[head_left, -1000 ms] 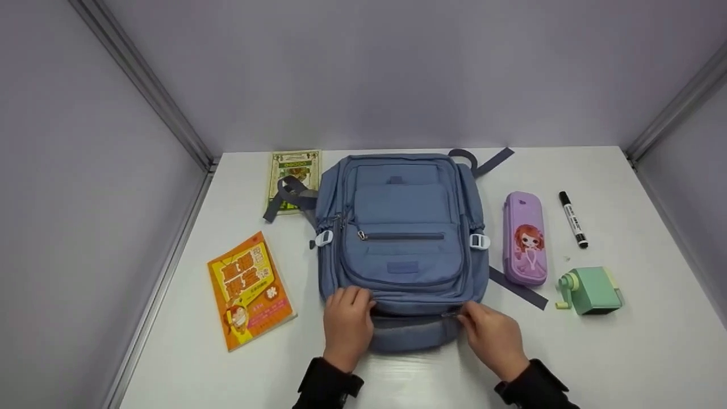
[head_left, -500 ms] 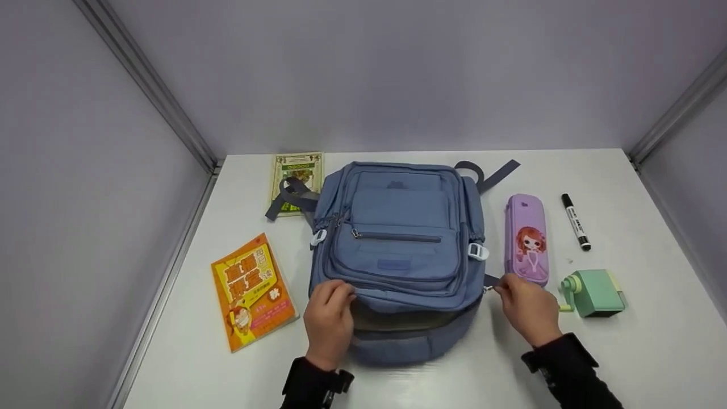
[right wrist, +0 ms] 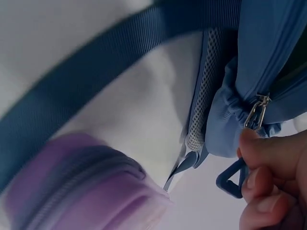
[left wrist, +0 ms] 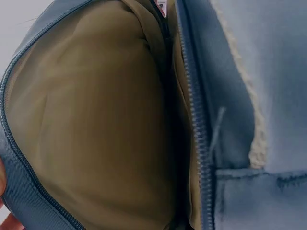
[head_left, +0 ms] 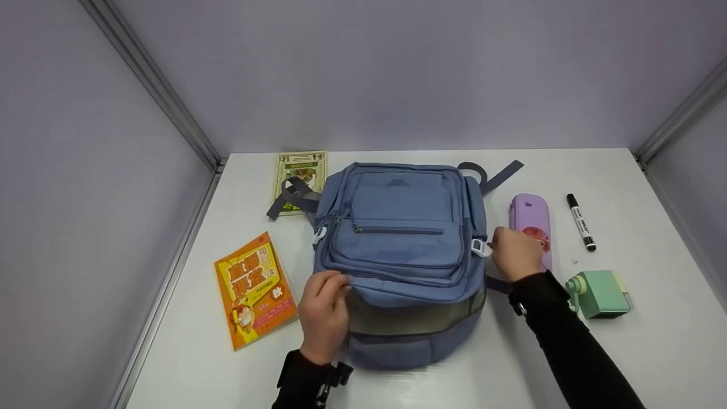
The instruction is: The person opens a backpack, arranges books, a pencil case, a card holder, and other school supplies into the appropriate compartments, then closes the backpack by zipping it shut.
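I see the backpack (head_left: 400, 238) lying flat in the middle of the table (head_left: 653, 341), front pocket up, its main compartment unzipped along the near edge so the tan lining (left wrist: 96, 124) shows. My left hand (head_left: 324, 309) grips the upper flap at the near left corner, fingers curled over the edge of the fabric. My right hand (head_left: 514, 254) is at the bag's right side by the white buckle (head_left: 479, 247); in the right wrist view its fingers pinch the metal zipper pull (right wrist: 256, 112) against the gathered side pocket.

The purple pencil case (head_left: 531, 218) lies just beside the right hand, partly hidden behind it. A marker (head_left: 581, 221) lies further right, and a green sharpener (head_left: 602, 293) sits near the right forearm. An orange book (head_left: 254, 289) lies left of the bag; a green book (head_left: 299, 176) sits at the far left corner, under a strap (head_left: 287, 199).
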`<action>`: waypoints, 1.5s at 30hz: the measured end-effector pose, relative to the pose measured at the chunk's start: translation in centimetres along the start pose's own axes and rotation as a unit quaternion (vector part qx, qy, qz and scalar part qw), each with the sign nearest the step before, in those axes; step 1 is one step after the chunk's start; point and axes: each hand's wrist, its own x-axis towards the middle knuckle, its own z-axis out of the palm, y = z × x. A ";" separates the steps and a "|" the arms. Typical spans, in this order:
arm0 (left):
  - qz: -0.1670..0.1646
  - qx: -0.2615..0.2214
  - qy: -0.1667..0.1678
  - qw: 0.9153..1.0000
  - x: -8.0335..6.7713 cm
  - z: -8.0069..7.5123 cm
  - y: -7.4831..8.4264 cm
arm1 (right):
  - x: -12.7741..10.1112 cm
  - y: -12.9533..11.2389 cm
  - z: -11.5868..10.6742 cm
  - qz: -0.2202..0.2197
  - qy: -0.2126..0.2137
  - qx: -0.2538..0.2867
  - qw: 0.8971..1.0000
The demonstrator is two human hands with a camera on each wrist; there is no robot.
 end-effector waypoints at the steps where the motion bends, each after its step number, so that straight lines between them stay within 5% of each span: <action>1: -0.003 -0.003 0.002 1.000 0.1 0.0 0.0 | 0.4 -0.1 0.0 0.003 0.002 0.001 1.000; 14: -0.001 0.021 -0.002 1.000 -0.2 0.3 -0.1 | 0.6 0.1 0.1 0.013 -0.041 0.027 0.999; 20: -0.002 0.046 -0.017 0.999 -0.4 0.2 0.0 | -2.5 -2.3 -1.5 -0.055 0.032 0.064 0.996; 23: -0.004 0.049 -0.021 0.999 -0.7 0.2 0.1 | -5.6 -4.8 -1.9 -0.141 0.081 0.108 0.981; 27: 0.002 0.050 -0.021 0.999 -0.8 0.4 0.0 | -9.3 -7.7 -1.9 -0.295 0.114 0.133 0.939; 29: 0.006 0.051 -0.021 0.998 -0.9 0.4 0.0 | -10.4 -8.8 -1.7 -0.337 0.122 0.124 0.925; 39: 0.005 0.072 -0.043 0.996 -1.7 0.4 -0.2 | -11.2 -10.9 -0.1 -0.320 0.198 0.085 0.922; 45: 0.035 0.077 -0.050 0.995 -2.0 -0.6 -1.3 | -10.9 -10.9 0.1 -0.316 0.212 0.099 0.919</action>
